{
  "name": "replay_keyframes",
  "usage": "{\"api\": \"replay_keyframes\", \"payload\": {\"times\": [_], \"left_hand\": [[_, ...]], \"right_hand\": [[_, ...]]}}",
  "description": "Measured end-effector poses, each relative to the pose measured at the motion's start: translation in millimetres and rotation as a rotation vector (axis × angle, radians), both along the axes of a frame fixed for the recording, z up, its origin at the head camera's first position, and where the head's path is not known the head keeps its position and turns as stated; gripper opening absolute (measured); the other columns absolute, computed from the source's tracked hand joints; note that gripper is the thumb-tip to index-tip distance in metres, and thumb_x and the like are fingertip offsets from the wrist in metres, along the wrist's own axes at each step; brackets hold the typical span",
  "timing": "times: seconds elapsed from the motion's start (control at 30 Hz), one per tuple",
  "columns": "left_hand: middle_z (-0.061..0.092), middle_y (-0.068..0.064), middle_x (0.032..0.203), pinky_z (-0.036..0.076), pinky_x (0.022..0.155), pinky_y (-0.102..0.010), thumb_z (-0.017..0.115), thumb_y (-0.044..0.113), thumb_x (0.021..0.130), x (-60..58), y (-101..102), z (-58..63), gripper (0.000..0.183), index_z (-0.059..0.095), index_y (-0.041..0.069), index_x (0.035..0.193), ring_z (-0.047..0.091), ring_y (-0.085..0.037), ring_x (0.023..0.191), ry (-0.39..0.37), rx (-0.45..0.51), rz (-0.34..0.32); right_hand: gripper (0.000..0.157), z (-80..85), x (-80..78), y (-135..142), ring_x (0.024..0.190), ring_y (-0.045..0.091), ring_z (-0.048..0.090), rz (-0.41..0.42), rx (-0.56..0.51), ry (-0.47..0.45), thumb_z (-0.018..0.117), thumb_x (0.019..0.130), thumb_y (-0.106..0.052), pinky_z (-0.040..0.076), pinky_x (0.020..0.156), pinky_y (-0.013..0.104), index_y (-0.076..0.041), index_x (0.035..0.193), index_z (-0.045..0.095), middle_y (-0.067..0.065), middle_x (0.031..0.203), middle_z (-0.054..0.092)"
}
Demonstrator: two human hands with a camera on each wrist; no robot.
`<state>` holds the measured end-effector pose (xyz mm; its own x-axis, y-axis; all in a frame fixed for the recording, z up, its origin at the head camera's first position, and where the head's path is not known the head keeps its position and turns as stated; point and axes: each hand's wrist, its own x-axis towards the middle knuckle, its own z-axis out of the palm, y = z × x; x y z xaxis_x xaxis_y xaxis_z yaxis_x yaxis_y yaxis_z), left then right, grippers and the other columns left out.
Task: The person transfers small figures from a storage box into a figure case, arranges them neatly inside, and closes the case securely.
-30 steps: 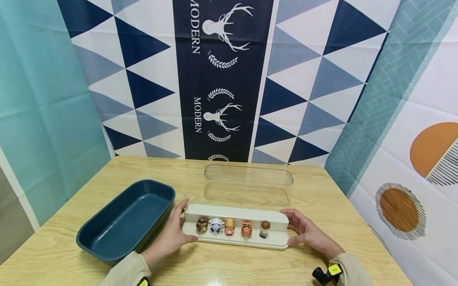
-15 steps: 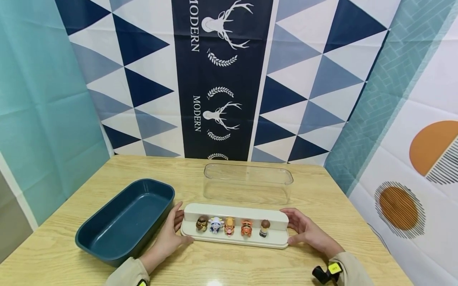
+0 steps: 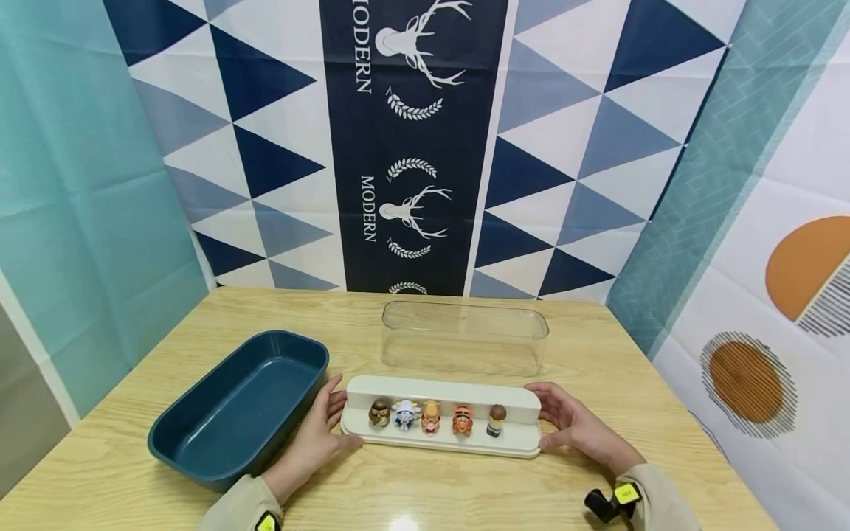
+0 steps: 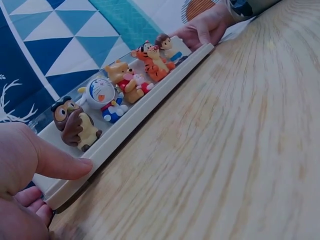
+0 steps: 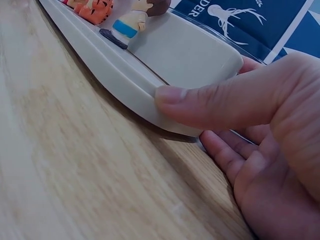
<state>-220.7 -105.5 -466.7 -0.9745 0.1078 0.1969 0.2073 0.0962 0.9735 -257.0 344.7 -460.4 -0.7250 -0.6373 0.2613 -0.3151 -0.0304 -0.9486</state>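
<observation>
A long white display stand (image 3: pixel 511 445) lies on the wooden table with several small cartoon figures in a row: an owl (image 3: pixel 379 412), a blue-and-white cat (image 3: pixel 402 414), a yellow bear (image 3: pixel 431 417), a tiger (image 3: pixel 462 419) and a brown-haired boy (image 3: pixel 495 420). My left hand (image 3: pixel 327 426) grips the stand's left end, its thumb (image 4: pixel 70 164) on the front rim beside the owl (image 4: pixel 75 125). My right hand (image 3: pixel 563 424) grips the right end, with its thumb (image 5: pixel 200 100) on the rim and the fingers behind, near the boy (image 5: pixel 135 17).
A clear plastic cover (image 3: pixel 465 339) stands just behind the stand. A dark blue oval tub (image 3: pixel 232 413), with nothing in it, sits at the left, close to my left hand. Patterned cloth walls enclose the table (image 3: pixel 425 494) on three sides.
My left hand's fingers have come down from the top of the stand's back wall to its end. The stand has shifted only slightly; my right hand keeps its hold.
</observation>
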Motion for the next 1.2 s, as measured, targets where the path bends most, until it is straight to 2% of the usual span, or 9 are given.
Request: {"api": "replay_keyframes", "payload": {"times": [0.17,0.27,0.37,0.5,0.6,0.7,0.93,1.07,1.2], "left_hand": [[0.039,-0.035,0.139,0.033,0.110,-0.051,0.075,-0.027,0.064,-1.2,-2,0.2,0.106,0.020,-0.007,0.152,0.038,-0.050,0.132,0.017,-0.013,0.001],[0.040,-0.035,0.139,0.034,0.109,-0.051,0.075,-0.027,0.064,-1.8,-4,1.9,0.106,0.020,-0.007,0.152,0.038,-0.049,0.132,0.017,-0.021,0.010],[0.040,-0.035,0.139,0.034,0.109,-0.052,0.075,-0.027,0.064,-2.1,-6,4.7,0.106,0.021,-0.007,0.152,0.038,-0.049,0.132,0.018,-0.022,0.016],[0.039,-0.035,0.140,0.033,0.109,-0.053,0.075,-0.027,0.064,-2.7,-6,5.9,0.106,0.020,-0.007,0.153,0.038,-0.050,0.132,0.018,-0.015,0.012],[0.039,-0.036,0.140,0.033,0.110,-0.054,0.075,-0.027,0.064,-2.3,-4,4.3,0.107,0.020,-0.007,0.153,0.038,-0.050,0.132,0.014,-0.004,0.008],[0.039,-0.036,0.139,0.032,0.110,-0.055,0.075,-0.027,0.063,-1.4,-2,2.3,0.107,0.020,-0.007,0.152,0.037,-0.050,0.132,0.017,0.001,0.005],[0.039,-0.035,0.139,0.031,0.110,-0.057,0.075,-0.027,0.062,-1.5,-1,0.4,0.107,0.021,-0.006,0.152,0.037,-0.050,0.133,-0.006,-0.001,0.009],[0.040,-0.036,0.139,0.032,0.109,-0.057,0.075,-0.027,0.062,-1.1,-1,1.3,0.107,0.021,-0.007,0.152,0.038,-0.051,0.132,0.015,-0.006,0.005],[0.040,-0.036,0.137,0.034,0.108,-0.056,0.075,-0.027,0.062,-1.1,-2,1.5,0.106,0.022,-0.008,0.151,0.038,-0.052,0.131,0.040,-0.013,0.000]], "right_hand": [[0.070,-2.1,-7.6,0,0.122,0.015,0.056,-0.060,-0.238,0.069,0.058,0.083,0.024,0.047,0.100,0.027,0.005,0.146,0.033,0.004,0.135,0.056],[0.063,-2.9,-16.7,-2,0.124,0.019,0.056,-0.157,-0.446,0.101,0.048,0.088,0.026,0.049,0.099,0.031,0.002,0.145,0.036,0.011,0.134,0.056],[0.063,-0.6,-29.1,-4,0.124,0.017,0.053,-0.301,-0.520,0.089,0.046,0.091,0.023,0.049,0.098,0.029,-0.006,0.146,0.034,0.011,0.135,0.051],[0.075,5.2,-50.0,-8,0.130,0.020,0.039,-0.515,-0.392,0.039,0.056,0.091,0.017,0.045,0.099,0.022,-0.009,0.152,0.022,0.015,0.142,0.034],[0.090,9.5,-66.6,-11,0.139,0.031,0.025,-0.600,-0.241,0.000,0.062,0.089,0.012,0.039,0.103,0.022,-0.009,0.158,0.008,0.020,0.150,0.021],[0.101,12.2,-80.5,-14,0.145,0.039,0.013,-0.608,-0.143,-0.019,0.066,0.087,0.010,0.030,0.113,0.034,-0.012,0.159,-0.001,0.023,0.157,0.011],[0.112,5.7,-94.4,-21,0.150,0.034,-0.002,-0.544,-0.159,-0.039,0.066,0.085,0.015,0.001,0.119,0.051,-0.015,0.158,-0.015,0.020,0.165,0.000],[0.114,5.4,-95.6,-22,0.149,0.034,0.005,-0.578,-0.113,-0.040,0.069,0.085,0.010,0.008,0.119,0.049,-0.016,0.158,-0.015,0.023,0.162,0.009],[0.105,8.5,-96.0,-25,0.138,0.036,0.025,-0.598,-0.034,-0.036,0.072,0.084,0.006,0.028,0.111,0.039,-0.010,0.159,0.000,0.027,0.151,0.019]]}}
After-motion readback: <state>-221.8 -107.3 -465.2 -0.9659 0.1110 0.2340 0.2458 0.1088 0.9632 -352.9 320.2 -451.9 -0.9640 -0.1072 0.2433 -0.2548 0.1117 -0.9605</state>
